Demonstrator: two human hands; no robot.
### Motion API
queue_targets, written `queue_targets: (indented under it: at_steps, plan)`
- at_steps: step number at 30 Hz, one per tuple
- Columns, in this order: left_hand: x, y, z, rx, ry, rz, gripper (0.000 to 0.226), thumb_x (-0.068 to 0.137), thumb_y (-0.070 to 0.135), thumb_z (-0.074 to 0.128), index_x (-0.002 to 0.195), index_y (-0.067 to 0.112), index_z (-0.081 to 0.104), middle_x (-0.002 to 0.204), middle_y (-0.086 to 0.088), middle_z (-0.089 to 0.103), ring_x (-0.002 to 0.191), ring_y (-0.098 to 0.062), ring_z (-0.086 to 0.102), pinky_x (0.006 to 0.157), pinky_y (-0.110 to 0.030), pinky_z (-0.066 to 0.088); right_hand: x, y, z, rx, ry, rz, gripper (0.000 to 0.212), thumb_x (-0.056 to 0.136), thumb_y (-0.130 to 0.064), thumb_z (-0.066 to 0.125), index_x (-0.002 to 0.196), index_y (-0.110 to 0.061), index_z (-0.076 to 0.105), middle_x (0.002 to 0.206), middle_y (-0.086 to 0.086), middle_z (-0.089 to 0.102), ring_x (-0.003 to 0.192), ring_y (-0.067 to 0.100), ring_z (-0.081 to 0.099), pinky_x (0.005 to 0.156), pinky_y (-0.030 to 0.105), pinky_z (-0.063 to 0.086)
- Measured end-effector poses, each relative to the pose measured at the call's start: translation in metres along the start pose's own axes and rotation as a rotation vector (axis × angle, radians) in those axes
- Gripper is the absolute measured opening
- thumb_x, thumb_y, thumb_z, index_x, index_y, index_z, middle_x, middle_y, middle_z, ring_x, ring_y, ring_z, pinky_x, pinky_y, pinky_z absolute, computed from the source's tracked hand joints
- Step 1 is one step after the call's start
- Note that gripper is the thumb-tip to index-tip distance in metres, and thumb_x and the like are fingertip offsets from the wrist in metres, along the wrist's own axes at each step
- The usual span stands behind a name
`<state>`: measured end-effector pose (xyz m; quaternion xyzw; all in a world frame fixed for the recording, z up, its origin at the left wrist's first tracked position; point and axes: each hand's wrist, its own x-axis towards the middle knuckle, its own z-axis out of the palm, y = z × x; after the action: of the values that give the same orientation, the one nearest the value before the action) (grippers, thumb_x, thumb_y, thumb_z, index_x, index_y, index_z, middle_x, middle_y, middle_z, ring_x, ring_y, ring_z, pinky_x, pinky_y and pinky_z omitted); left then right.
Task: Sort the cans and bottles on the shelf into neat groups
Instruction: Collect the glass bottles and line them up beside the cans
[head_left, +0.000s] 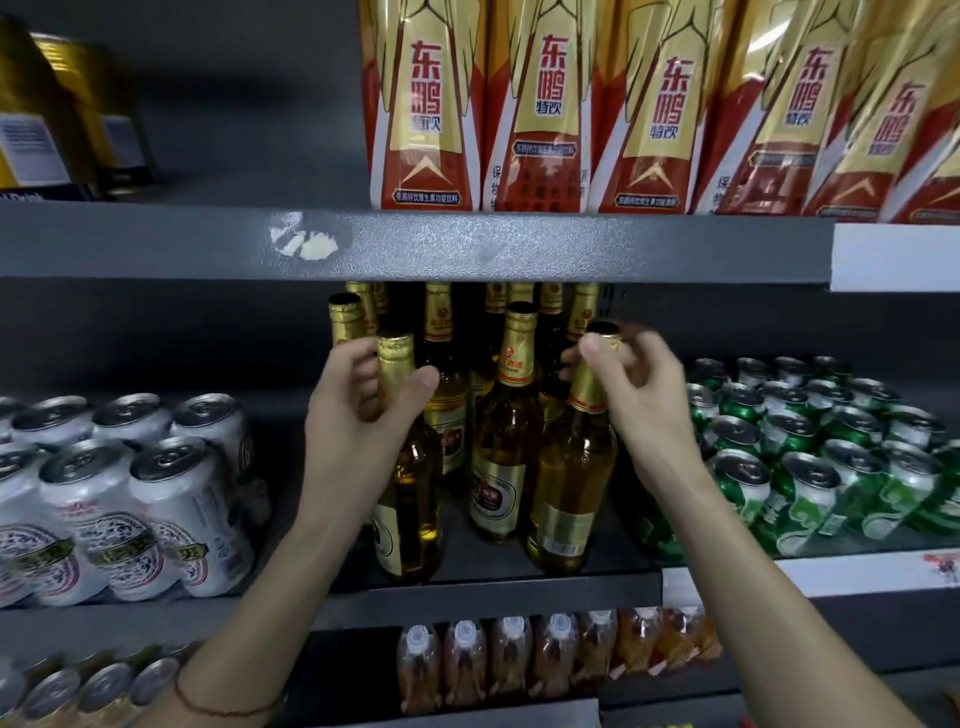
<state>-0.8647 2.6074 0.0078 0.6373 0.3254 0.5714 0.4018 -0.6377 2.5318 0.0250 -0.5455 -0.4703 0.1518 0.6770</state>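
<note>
Middle grey metal shelf (519, 584), centre section: a cluster of amber glass beer bottles with gold foil necks (511, 415) stands upright.

My left hand (358, 415) grips the foil neck of the front-left amber bottle (410, 509), thumb across the front, fingers curled behind it. That bottle stands at the shelf's front edge.

My right hand (634, 395) pinches the dark cap and foil top of the front-right amber bottle (571, 493) between thumb and fingertips; remaining fingers loosely bent. This bottle leans slightly left, its base near the shelf edge.

One more bottle stands between the two held ones, just behind them.

Left of my left hand: white printed aluminium cans (119, 493), upright in rows. Right of my right hand: green aluminium cans (810, 447), packed close.

Shelf above: red-and-gold drink bottles (571, 114).
</note>
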Motion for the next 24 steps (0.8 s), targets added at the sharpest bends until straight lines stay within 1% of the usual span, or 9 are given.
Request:
queue_targets:
  at_steps: [2,4,6,8,11,13,16,21,24]
  plan:
    - [0.009,-0.001,0.008,0.008,-0.029,-0.064,0.027,0.088,0.034,0.081,0.104,0.017,0.068,0.095,0.0,0.076,0.096,-0.016,0.072,0.097,-0.047,0.058,0.0,0.003,0.004,0.02,-0.052,0.049,0.023,0.096,-0.031,0.069,0.098,-0.008,0.066,0.084,0.008,0.078,0.076,0.024,0.075,0.074,0.035,0.059]
    - [0.017,-0.003,0.015,0.035,-0.033,-0.107,0.019,0.091,0.031,0.078,0.092,0.013,0.072,0.085,-0.004,0.077,0.089,-0.025,0.075,0.095,-0.053,0.058,0.0,0.007,0.008,-0.025,-0.071,0.068,0.027,0.098,-0.028,0.067,0.084,-0.006,0.064,0.069,0.007,0.071,0.062,0.016,0.068,0.062,0.027,0.054]
    - [0.021,-0.004,0.022,0.078,0.007,-0.122,0.036,0.091,0.037,0.073,0.073,0.006,0.067,0.066,-0.002,0.071,0.071,-0.027,0.072,0.085,-0.054,0.06,0.0,0.011,0.013,-0.087,-0.043,0.041,0.035,0.1,-0.027,0.065,0.072,-0.008,0.059,0.059,0.003,0.064,0.055,0.019,0.064,0.056,0.025,0.049]
    - [0.025,-0.005,0.027,0.106,0.052,-0.097,0.047,0.09,0.039,0.068,0.063,0.003,0.056,0.055,-0.002,0.062,0.059,-0.025,0.065,0.075,-0.051,0.058,0.003,0.014,0.017,-0.128,-0.016,-0.011,0.039,0.102,-0.023,0.061,0.064,-0.013,0.054,0.054,0.001,0.06,0.053,0.029,0.062,0.054,0.024,0.045]
    - [0.028,-0.004,0.034,0.122,0.058,-0.036,0.047,0.095,0.029,0.067,0.065,-0.003,0.053,0.056,-0.014,0.059,0.056,-0.032,0.061,0.063,-0.044,0.054,0.009,0.019,0.019,-0.132,0.001,-0.035,0.04,0.102,-0.018,0.059,0.063,-0.015,0.051,0.051,0.001,0.058,0.055,0.039,0.061,0.052,0.025,0.043]
    - [0.031,-0.005,0.038,0.128,0.065,-0.033,0.044,0.096,0.021,0.066,0.065,-0.007,0.053,0.052,-0.011,0.058,0.05,-0.023,0.058,0.057,-0.034,0.05,0.013,0.022,0.018,-0.133,0.005,-0.036,0.041,0.102,-0.017,0.059,0.062,-0.016,0.051,0.05,0.0,0.058,0.052,0.035,0.059,0.052,0.025,0.043]
    - [0.035,-0.007,0.046,0.136,0.073,-0.024,0.041,0.094,0.013,0.065,0.058,-0.003,0.054,0.047,-0.003,0.057,0.045,-0.009,0.055,0.052,-0.021,0.046,0.021,0.026,0.016,-0.133,0.002,-0.032,0.044,0.1,-0.015,0.058,0.057,-0.016,0.052,0.049,0.001,0.058,0.05,0.032,0.058,0.053,0.027,0.043]
    - [0.048,-0.015,0.06,0.151,0.065,-0.048,0.04,0.092,0.012,0.065,0.059,-0.007,0.056,0.049,-0.005,0.058,0.043,-0.006,0.054,0.051,-0.02,0.044,0.036,0.034,0.015,-0.14,0.008,0.009,0.046,0.097,-0.012,0.059,0.052,-0.004,0.056,0.045,0.003,0.058,0.043,0.01,0.049,0.047,0.019,0.038]
    - [0.056,-0.021,0.066,0.152,0.082,-0.054,0.042,0.094,0.013,0.067,0.054,0.006,0.057,0.046,0.003,0.058,0.044,-0.008,0.056,0.052,-0.019,0.046,0.044,0.04,0.015,-0.146,0.024,0.03,0.047,0.095,-0.008,0.06,0.049,-0.009,0.056,0.042,0.0,0.058,0.042,0.008,0.049,0.047,0.019,0.038]
